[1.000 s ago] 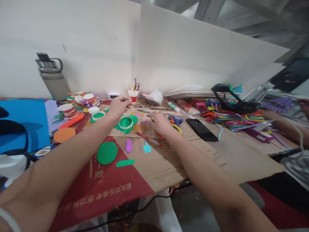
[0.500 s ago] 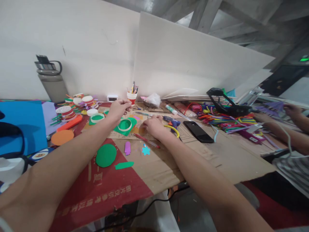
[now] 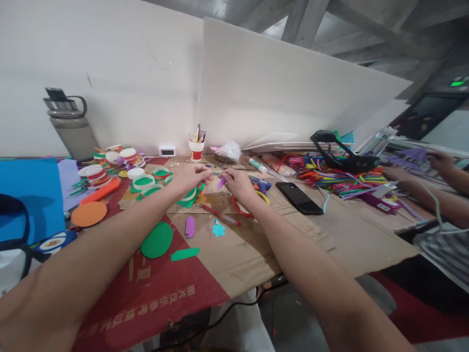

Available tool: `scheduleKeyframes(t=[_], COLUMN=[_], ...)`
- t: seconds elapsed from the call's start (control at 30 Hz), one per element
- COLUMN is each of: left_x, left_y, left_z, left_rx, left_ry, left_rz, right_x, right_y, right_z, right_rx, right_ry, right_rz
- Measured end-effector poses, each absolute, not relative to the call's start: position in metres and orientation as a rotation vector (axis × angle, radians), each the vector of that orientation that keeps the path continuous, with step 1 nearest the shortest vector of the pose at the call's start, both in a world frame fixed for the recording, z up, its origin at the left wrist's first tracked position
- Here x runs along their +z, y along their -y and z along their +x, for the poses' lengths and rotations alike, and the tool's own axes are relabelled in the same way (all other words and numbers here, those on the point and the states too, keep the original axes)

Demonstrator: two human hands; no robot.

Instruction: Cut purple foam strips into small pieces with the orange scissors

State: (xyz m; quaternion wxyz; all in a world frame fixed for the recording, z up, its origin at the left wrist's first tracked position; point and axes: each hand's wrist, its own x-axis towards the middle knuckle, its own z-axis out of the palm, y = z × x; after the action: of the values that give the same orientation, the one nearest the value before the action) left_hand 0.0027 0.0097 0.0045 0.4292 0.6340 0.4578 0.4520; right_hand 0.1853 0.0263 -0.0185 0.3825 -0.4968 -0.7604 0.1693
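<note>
The right hand (image 3: 239, 187) pinched a small, flat purple piece (image 3: 222, 183) at its edge, probably to leave its face free; at nine o'clock, the left hand (image 3: 191, 177) had fingers nearly together, their hold too blurred to tell.

Soft, rather dim light fell over the tabletop (image 3: 315, 247), and a faint shadow lay below the right hand (image 3: 240, 187). Beyond both hands the white board (image 3: 282, 93) looked pale and evenly lit; the ceiling (image 3: 370, 29) above was murky grey, with one brighter patch. The left hand (image 3: 192, 176) and the purple piece (image 3: 222, 183) looked slightly smeared. Far left of the hands, lens distortion tilted the bottle (image 3: 73, 129) outward.
</note>
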Motion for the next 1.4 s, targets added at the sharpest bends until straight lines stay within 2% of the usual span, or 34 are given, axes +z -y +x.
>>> scheduleKeyframes(t=[0.17, 0.4, 0.73, 1.0, 1.4], left_x=[0.005, 0.006, 0.006, 0.032, 0.028], left_y=[0.000, -0.002, -0.010, -0.015, -0.019], left_z=[0.013, 0.010, 0.003, -0.011, -0.019], left_rx=[0.932, 1.012, 1.138, 1.443, 1.492], left_ry=[-1.130, -1.138, -1.135, -0.999, -0.885], left_rz=[1.536, 1.577, 1.408, 1.106, 1.168], right_x=[-0.021, -0.018, -0.016, -0.016, -0.001], right_y=[-0.019, -0.019, -0.021, -0.018, -0.051], right_z=[0.181, 0.184, 0.188, 0.181, 0.134], right_rx=[0.448, 0.637, 0.453, 0.309, 0.150], right_ry=[1.871, 1.718, 1.814, 2.037, 2.398], right_rz=[-1.107, -1.062, -1.155, -1.358, -1.637])
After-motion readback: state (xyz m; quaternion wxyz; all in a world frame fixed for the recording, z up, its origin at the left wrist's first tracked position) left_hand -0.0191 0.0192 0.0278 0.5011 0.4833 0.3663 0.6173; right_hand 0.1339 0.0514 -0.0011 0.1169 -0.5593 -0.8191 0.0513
